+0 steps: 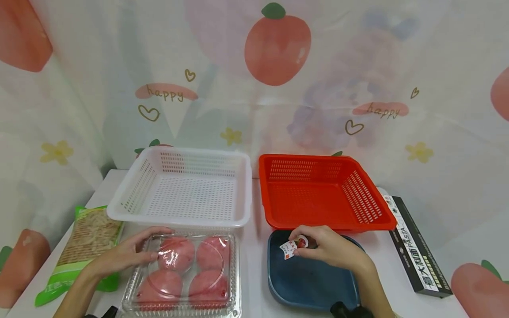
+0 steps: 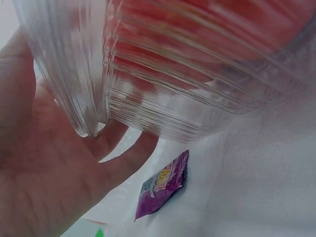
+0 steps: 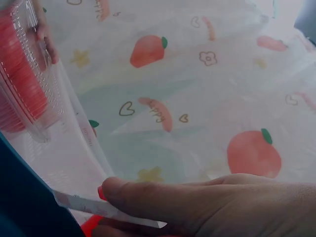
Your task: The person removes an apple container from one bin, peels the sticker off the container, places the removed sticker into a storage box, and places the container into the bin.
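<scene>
My left hand [image 1: 133,251] grips the left rim of a clear plastic clamshell box [image 1: 234,274], thumb on top of the lid. Inside the box are several round pinkish-red pieces [image 1: 176,254]. From the left wrist view, the fingers curl round the ridged box edge [image 2: 91,98], and a small purple packet [image 2: 163,185] shows beyond them. Over the blue tray [image 1: 314,291], my right hand [image 1: 330,247] pinches a small white item with red print [image 1: 289,248]. It appears as a thin white strip [image 3: 123,216] in the right wrist view; its exact kind is unclear.
A white perforated basket [image 1: 191,194] and a red perforated basket [image 1: 318,198] stand behind the box and tray. On the left lies a green-edged bag [image 1: 85,238] of light brown food. A long black-and-white box [image 1: 417,247] lies at the right. Printed cloth hangs behind.
</scene>
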The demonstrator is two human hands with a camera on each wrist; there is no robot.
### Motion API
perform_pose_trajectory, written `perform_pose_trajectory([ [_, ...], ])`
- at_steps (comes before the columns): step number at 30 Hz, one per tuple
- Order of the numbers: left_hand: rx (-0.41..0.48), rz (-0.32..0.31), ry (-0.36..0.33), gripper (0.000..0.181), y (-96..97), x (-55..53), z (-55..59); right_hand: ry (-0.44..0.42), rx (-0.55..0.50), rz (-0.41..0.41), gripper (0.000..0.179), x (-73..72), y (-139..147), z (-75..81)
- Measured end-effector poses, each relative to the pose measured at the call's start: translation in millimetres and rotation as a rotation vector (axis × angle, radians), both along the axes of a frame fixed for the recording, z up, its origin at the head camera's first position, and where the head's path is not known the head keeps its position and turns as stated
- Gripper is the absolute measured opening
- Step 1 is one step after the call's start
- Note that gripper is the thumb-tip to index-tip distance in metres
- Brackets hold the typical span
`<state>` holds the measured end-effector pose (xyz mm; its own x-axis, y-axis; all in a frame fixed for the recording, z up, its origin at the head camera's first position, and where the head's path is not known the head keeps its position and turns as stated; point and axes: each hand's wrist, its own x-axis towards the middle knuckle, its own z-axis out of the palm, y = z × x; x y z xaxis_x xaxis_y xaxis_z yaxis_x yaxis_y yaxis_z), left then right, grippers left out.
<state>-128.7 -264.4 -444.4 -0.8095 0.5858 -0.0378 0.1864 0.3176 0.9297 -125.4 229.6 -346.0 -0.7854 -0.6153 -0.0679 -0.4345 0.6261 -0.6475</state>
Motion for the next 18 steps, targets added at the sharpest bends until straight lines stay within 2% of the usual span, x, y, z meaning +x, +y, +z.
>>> perform_pose_trajectory([
  [7,-0.005,0.017,-0.029,0.049,-2.7,0.0,-0.9,-0.041,0.056,-0.024,0.029,-6.0,-3,-5.3],
  [18,-0.025,0.013,-0.012,0.048,-3.1,-1.1,-3.4,-0.047,0.08,-0.069,0.033,-0.5,12,-25.2],
])
